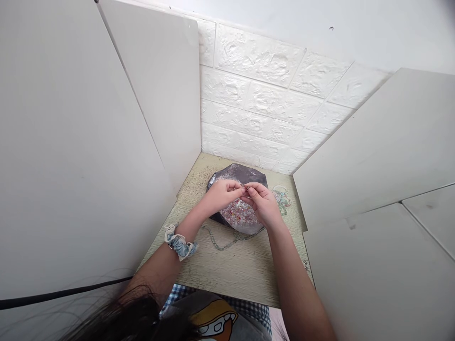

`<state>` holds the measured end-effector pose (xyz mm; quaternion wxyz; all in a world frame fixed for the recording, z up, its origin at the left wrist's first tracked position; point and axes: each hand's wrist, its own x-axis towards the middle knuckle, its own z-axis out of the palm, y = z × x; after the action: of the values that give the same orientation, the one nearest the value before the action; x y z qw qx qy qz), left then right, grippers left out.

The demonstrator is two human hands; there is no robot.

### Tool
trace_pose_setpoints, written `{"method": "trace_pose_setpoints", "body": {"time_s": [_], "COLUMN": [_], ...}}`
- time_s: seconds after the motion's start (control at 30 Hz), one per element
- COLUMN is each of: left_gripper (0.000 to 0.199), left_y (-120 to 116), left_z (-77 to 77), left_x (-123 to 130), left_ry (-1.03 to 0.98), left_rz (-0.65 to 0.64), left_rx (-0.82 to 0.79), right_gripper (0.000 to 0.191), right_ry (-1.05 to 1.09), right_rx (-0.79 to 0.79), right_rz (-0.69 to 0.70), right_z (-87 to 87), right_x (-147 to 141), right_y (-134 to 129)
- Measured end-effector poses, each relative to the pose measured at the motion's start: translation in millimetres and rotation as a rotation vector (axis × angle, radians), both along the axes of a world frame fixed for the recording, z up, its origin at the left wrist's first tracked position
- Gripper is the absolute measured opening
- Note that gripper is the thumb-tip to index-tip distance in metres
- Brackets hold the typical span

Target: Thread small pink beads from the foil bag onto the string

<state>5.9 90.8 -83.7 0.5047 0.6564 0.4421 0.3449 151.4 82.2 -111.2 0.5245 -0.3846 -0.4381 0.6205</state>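
My left hand (224, 194) and my right hand (263, 203) meet fingertip to fingertip, each closed in a pinch. What they pinch is too small to make out. Just beneath them lies a grey, silvery-lined bag (250, 174), spread open on the table. Many small pink, white and orange beads (239, 214) fill its middle, partly covered by my hands. A strand of pale green beads (221, 247) curves over the table in front of the bag and runs up to its near edge. Right of my right hand lies a coiled bundle of beaded strands (282, 199).
The narrow wooden table (234, 270) stands between a white panel (159, 85) on the left and a white cabinet side (373, 142) on the right. A white brick-pattern wall (263, 99) closes off the back. A blue scrunchie (180, 244) circles my left wrist.
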Motion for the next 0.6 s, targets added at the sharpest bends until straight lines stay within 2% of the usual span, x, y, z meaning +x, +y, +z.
{"method": "trace_pose_setpoints", "body": {"time_s": [0.6], "left_gripper": [0.029], "left_y": [1.5], "left_z": [-4.4], "left_x": [-0.6], "left_ry": [-0.019], "left_rz": [0.006], "left_rx": [0.021], "right_gripper": [0.014], "right_ry": [0.022], "right_rx": [-0.022], "right_rz": [-0.006], "right_z": [1.7], "right_x": [-1.5], "right_y": [-0.8]}}
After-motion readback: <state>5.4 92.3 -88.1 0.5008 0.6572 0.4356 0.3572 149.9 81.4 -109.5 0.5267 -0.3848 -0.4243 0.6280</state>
